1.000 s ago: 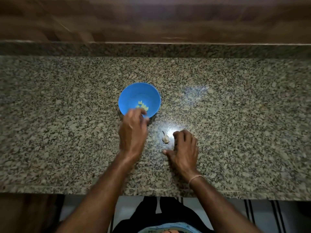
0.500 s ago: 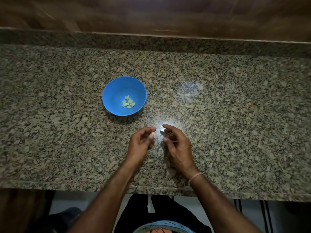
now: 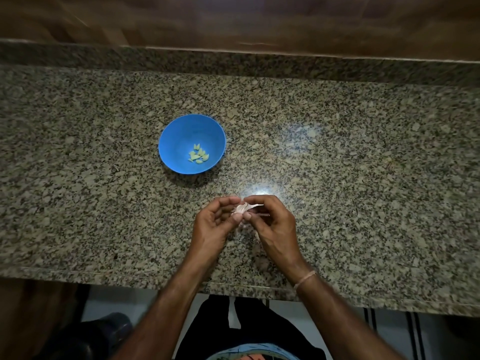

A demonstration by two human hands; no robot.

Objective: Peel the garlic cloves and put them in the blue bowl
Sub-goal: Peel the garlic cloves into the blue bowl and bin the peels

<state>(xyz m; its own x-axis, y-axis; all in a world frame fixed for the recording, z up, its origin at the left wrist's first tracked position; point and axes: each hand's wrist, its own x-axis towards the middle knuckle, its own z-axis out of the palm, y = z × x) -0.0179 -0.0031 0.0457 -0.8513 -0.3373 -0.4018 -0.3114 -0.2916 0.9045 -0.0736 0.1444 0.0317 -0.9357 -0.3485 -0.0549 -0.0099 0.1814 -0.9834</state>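
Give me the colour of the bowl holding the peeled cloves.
Plain blue bowl, no pattern; the head view shows it.

bowl on counter, peeled cloves inside; hands nearer, to its right.

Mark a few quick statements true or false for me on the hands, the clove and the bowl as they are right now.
1. The left hand and the right hand both pinch one garlic clove. True.
2. The blue bowl holds nothing. False: several peeled cloves lie in its bottom.
3. The garlic clove is held right over the blue bowl. False: it is over the counter, nearer the person and to the bowl's right.
4. A strip of papery skin sticks out from the garlic clove toward the right hand. True.
5. Neither hand touches the blue bowl. True.
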